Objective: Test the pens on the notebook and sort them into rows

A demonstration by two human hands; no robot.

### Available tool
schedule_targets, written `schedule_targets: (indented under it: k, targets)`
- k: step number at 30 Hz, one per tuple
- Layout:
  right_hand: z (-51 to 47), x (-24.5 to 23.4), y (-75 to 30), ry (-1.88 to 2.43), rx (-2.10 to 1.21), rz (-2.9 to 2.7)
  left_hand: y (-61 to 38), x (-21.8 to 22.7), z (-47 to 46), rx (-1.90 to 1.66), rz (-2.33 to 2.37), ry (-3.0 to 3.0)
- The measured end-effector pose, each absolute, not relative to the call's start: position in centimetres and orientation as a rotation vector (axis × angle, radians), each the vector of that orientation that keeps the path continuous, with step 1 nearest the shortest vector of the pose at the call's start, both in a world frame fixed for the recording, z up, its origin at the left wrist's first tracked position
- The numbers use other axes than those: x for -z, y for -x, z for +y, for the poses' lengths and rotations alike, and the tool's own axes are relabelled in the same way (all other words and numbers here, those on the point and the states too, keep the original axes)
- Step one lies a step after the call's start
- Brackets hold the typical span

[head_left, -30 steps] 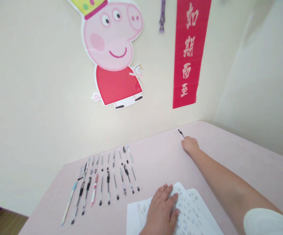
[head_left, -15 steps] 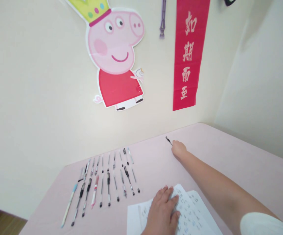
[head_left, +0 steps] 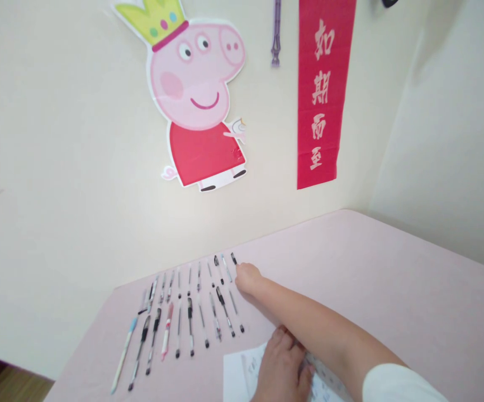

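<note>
My right hand (head_left: 248, 278) is closed around a black-ended pen (head_left: 234, 258) at the right end of the back row, with only the pen's far tip showing. Just left of it lies a light blue pen (head_left: 226, 268). Two rows of pens and refills lie on the table; the front row includes a pink pen (head_left: 167, 331) and a blue-and-cream pen (head_left: 123, 355). My left hand (head_left: 281, 365) lies flat, fingers out, on handwritten paper sheets (head_left: 236, 377), partly beneath my right forearm.
The pale pink tabletop (head_left: 393, 290) meets the wall at the back. A pink pig cutout (head_left: 200, 111), a red banner (head_left: 323, 111) and a purple strap (head_left: 276, 33) hang on the wall. Wooden floor (head_left: 19, 385) shows at lower left.
My right hand has moved left with the pen, from the table's far middle to the end of the back row. My left hand stays on the paper. The view has shifted slightly.
</note>
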State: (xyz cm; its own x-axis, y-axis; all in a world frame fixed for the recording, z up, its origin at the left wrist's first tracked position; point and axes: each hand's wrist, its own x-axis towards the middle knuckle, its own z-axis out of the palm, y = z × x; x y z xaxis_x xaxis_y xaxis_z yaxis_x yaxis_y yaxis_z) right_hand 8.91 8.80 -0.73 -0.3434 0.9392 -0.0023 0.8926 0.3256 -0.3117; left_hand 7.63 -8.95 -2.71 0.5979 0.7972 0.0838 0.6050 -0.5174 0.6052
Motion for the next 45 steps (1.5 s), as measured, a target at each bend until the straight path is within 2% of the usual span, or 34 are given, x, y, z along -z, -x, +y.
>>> schedule_targets:
  k: [9,16,24,33,39,45]
  targets:
    - [9.0,0.8,-9.1,1.656,-0.437,-2.352,-7.8,2.3,-9.3,-0.511,1.132,-2.264]
    - [6.4,0.4,-15.7,1.701,-0.507,-2.357,-7.7,2.0,-9.6,-0.400,1.250,-2.221]
    - [1.4,-1.0,-24.3,1.756,-0.883,-2.576,-7.6,1.4,-9.6,-0.462,1.319,-2.113]
    - [-1.3,-2.8,-25.4,1.628,-0.927,-2.854,-6.5,0.2,-9.1,-0.442,1.357,-2.041]
    - [-0.8,-2.1,-25.9,1.500,-1.157,-2.835,-6.5,-0.1,-8.9,-0.452,1.309,-2.088]
    - [2.1,-0.8,-26.9,1.602,-1.039,-2.654,-6.7,-0.5,-8.0,-0.493,1.334,-2.102]
